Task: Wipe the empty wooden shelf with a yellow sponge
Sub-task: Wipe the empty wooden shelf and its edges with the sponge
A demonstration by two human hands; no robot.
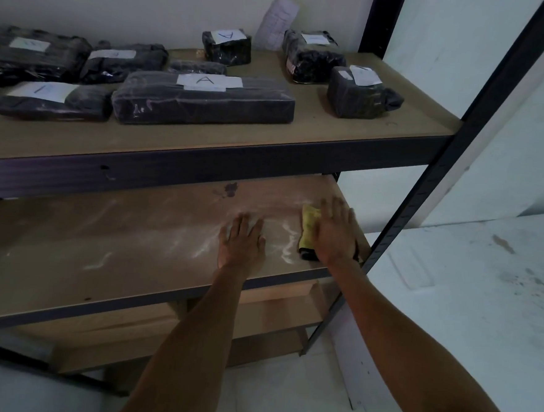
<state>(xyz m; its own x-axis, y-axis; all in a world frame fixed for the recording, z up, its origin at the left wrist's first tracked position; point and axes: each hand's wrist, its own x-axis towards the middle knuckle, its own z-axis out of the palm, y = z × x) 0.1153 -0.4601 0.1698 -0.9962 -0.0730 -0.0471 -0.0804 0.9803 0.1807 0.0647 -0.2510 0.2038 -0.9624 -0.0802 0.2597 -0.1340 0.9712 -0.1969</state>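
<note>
"Wooden shelf (115,259), middle tier of a dark metal rack (425,200), bare and streaked with white dust. What is it like to work on?" asks the desk.

"Stiff and fixed, I judge; it should take firm pressure. Wrapped black parcels (204,99) sit on the tier above, well apart from the job."

"And the arms?"

"Both reach forward and down, nearly straight. Left hand (242,242) lies flat on the board, fingers straight and slightly spread, holding nothing, probably as a brace. Right hand (333,236) lies palm down on the yellow sponge (309,223), fingers straight, pressing rather than gripping."

"Where is the sponge?"

"At the shelf's right end, near the front edge, mostly under that palm. It looks soft and light, likely to squash and drag on the dust. Best driven from above with a flat palm, or pinched along its long sides."
</note>
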